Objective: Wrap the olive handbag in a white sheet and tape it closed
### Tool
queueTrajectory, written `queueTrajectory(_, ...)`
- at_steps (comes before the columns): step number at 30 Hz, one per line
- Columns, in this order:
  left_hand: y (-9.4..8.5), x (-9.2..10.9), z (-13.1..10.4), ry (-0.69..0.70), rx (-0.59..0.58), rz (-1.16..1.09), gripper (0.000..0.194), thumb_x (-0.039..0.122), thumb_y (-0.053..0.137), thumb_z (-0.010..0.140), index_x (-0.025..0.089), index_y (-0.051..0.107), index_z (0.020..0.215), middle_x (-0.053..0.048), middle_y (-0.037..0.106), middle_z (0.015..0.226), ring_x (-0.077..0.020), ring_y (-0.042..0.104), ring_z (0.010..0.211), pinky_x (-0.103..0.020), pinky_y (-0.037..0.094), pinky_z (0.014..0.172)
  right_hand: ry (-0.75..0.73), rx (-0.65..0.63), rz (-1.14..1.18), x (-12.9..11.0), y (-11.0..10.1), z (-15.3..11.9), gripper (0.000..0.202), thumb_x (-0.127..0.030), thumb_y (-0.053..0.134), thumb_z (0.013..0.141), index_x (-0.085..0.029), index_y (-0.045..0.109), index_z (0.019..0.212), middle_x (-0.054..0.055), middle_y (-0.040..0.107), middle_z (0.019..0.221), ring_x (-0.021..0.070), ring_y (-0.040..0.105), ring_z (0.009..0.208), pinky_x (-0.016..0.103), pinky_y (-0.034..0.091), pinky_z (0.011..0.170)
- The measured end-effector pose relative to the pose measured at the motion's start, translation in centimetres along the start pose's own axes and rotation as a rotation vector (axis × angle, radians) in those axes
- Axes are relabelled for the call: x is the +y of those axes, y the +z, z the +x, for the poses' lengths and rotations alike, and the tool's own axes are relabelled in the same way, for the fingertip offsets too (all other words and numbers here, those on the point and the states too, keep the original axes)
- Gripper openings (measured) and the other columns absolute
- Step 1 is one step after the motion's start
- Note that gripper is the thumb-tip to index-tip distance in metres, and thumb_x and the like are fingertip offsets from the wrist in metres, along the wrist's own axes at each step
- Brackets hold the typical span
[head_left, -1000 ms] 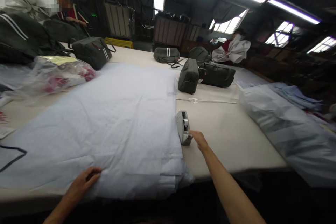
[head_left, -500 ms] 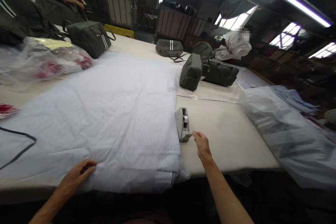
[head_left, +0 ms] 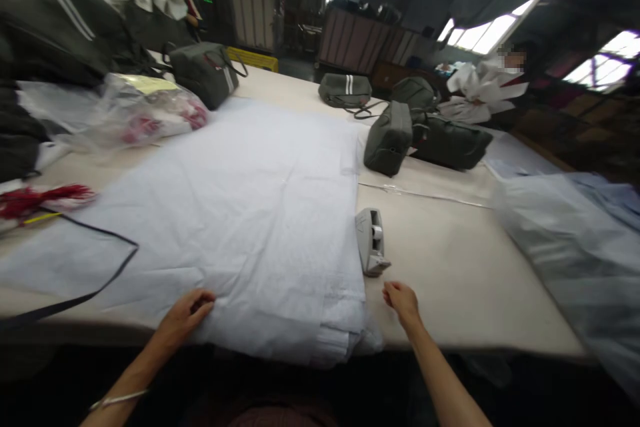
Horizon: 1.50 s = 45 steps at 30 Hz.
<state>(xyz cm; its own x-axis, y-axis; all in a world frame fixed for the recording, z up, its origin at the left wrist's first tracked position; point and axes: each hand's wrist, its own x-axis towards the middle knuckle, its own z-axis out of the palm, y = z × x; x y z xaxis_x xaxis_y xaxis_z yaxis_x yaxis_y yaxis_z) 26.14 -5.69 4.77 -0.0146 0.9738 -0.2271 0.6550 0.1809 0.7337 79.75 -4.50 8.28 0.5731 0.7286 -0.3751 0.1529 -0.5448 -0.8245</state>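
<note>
A wide stack of thin white sheets point(head_left: 280, 213) covers the middle of the table. My left hand point(head_left: 187, 313) rests at its near edge, fingers curled together; what they hold, if anything, is too small to tell. A grey tape dispenser point(head_left: 371, 242) stands against the right edge of the sheets. Just below and right of it is my right hand point(head_left: 401, 300), its fingers pinched, apart from the dispenser; whatever lies between them is too small to make out. A black strap point(head_left: 120, 267) lies over the left part of the sheets.
Dark green bags point(head_left: 390, 140) stand at the back right and more at the back left. Clear plastic with red items point(head_left: 165, 113) and red cords point(head_left: 45, 203) lie left. Translucent plastic point(head_left: 560, 233) covers the right side. People are at the far side.
My right hand has moved away from the dispenser's near end, toward the table's front edge. The view has turned left, showing more of the red cords and the strap.
</note>
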Motion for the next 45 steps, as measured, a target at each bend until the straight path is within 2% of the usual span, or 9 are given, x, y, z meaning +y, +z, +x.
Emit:
queueTrajectory(3,0.3,0.8,-0.6,0.013,0.007,-0.013,0.031,0.048,0.051,0.072,0.022,0.066,0.079,-0.003,0.067,0.074,-0.0227,0.062,0.073,-0.036,0.051,0.073,0.01,-0.063,-0.003,-0.5,0.2,-1.1,0.036,-0.052,0.073,0.045,-0.021,0.059,0.057,0.004,0.061,0.053,0.0189,0.058,0.047,0.035,0.052,0.05)
queueTrajectory(5,0.7,0.6,-0.8,0.001,0.022,-0.017,0.027,0.045,0.052,0.074,0.022,0.065,0.081,-0.003,0.065,0.076,-0.0218,0.061,0.074,-0.035,0.05,0.074,-0.027,-0.175,0.017,-2.7,2.5,-2.3,0.039,-0.052,0.075,0.049,-0.019,0.064,0.065,0.004,0.065,0.061,0.0174,0.061,0.054,0.033,0.055,0.058)
queueTrajectory(9,1.3,0.1,-1.1,0.005,0.034,-0.014,0.02,0.038,0.054,0.075,0.021,0.063,0.082,-0.002,0.062,0.077,-0.0214,0.058,0.076,-0.035,0.046,0.075,-0.184,-0.586,0.008,-9.7,12.5,-6.6,0.036,-0.051,0.07,0.067,-0.017,0.064,0.077,0.003,0.065,0.067,0.0151,0.062,0.062,0.03,0.054,0.065)
queueTrajectory(12,1.4,0.1,-1.2,0.018,0.04,-0.003,0.013,0.032,0.056,0.076,0.021,0.062,0.081,-0.002,0.061,0.076,-0.0216,0.057,0.077,-0.035,0.044,0.075,-0.237,-0.769,-0.025,-13.9,21.2,-9.1,0.027,-0.042,0.069,0.07,-0.017,0.062,0.078,0.001,0.066,0.067,0.0148,0.063,0.064,0.029,0.054,0.066)
queueTrajectory(15,1.6,0.1,-1.3,0.024,0.051,0.006,0.008,0.027,0.058,0.076,0.021,0.061,0.08,-0.002,0.062,0.078,-0.0221,0.057,0.079,-0.036,0.043,0.077,-0.246,-0.859,-0.095,-15.7,27.9,-9.7,0.031,-0.029,0.071,0.068,-0.019,0.059,0.095,-0.003,0.067,0.063,0.014,0.063,0.058,0.027,0.053,0.06)
queueTrajectory(19,2.0,-0.2,-1.6,0.033,0.057,-0.005,0.005,0.021,0.058,0.077,0.022,0.06,0.081,-0.002,0.062,0.079,-0.0218,0.055,0.08,-0.037,0.041,0.078,-0.242,-0.842,-0.251,-16.3,32.6,-8.0,0.027,-0.019,0.067,0.07,-0.02,0.052,0.093,-0.006,0.064,0.058,0.0112,0.059,0.05,0.022,0.048,0.052)
queueTrajectory(31,2.5,-0.4,-2.1,0.07,0.012,0.048,0.011,0.013,0.057,0.078,0.022,0.059,0.082,-0.003,0.061,0.081,-0.0219,0.054,0.081,-0.035,0.038,0.075,-0.285,-0.586,-0.759,-14.5,35.5,-4.4,0.021,-0.021,0.07,0.066,-0.023,0.049,0.067,-0.005,0.061,0.048,0.0131,0.057,0.045,0.022,0.038,0.047)
queueTrajectory(41,0.4,0.0,-1.5,0.079,-0.198,0.022,0.02,0.01,0.055,0.071,0.022,0.057,0.088,-0.004,0.061,0.088,-0.0224,0.055,0.087,-0.036,0.039,0.078,-0.166,-0.572,-0.744,-15.9,32.6,-3.7,0.035,-0.047,0.075,0.07,-0.022,0.05,0.068,0.001,0.066,0.054,0.0158,0.06,0.045,0.024,0.038,0.043)
queueTrajectory(45,-0.1,-0.5,-1.2,0.102,-0.26,-0.011,0.021,0.012,0.054,0.071,0.022,0.058,0.089,-0.005,0.062,0.089,-0.0229,0.055,0.087,-0.036,0.04,0.08,-0.177,-0.525,-0.693,-16.3,32.0,-4.0,0.03,-0.043,0.071,0.076,-0.021,0.052,0.07,0.002,0.067,0.058,0.0135,0.059,0.047,0.022,0.036,0.042)
